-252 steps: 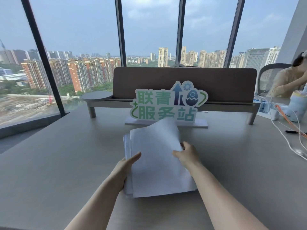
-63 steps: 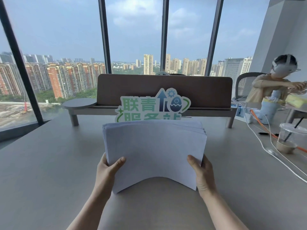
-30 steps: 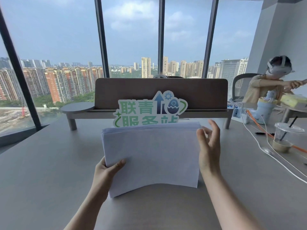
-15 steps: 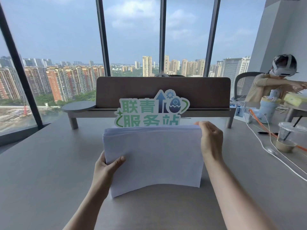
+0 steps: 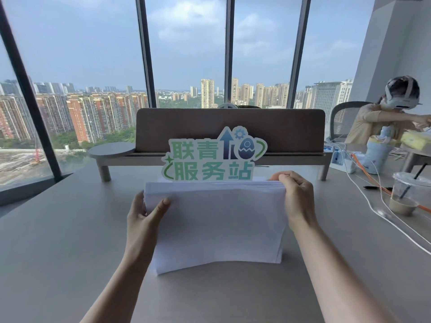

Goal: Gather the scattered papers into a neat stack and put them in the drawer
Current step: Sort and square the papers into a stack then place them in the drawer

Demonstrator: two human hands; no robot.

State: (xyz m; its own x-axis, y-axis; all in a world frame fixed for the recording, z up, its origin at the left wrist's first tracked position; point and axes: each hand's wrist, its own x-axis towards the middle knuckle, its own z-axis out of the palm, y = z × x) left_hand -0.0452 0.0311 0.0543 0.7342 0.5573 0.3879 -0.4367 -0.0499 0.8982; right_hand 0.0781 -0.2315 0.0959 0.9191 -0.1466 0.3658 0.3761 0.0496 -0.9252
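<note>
One thick stack of plain white papers stands on its long edge on the table, long axis running left to right, face toward the camera, lower edge bowed, with the left hand gripping its left side and the right hand pinching its top right corner.

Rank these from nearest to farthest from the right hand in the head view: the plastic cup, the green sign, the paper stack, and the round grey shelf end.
From the right hand:
1. Paper stack, gripped at its top right corner.
2. Green sign, just behind the stack.
3. Plastic cup, off to the right.
4. Round shelf end, far left.
</note>
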